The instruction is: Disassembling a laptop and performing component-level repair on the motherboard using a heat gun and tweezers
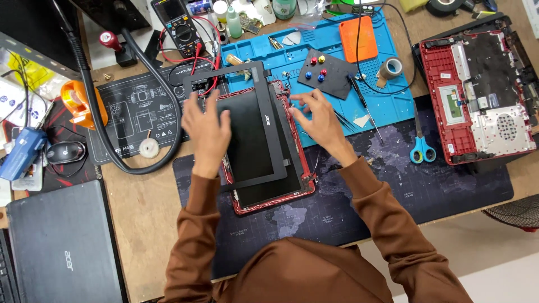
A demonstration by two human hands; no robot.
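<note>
Here we rest our left hand flat, fingers spread, on the left side of a thin black plastic screen bezel frame, which lies askew over a red-edged laptop lid with its dark display panel. Our right hand touches the frame's right strip with loosely opened fingertips, gripping nothing. All this sits on a dark desk mat, just below a blue silicone work mat.
</note>
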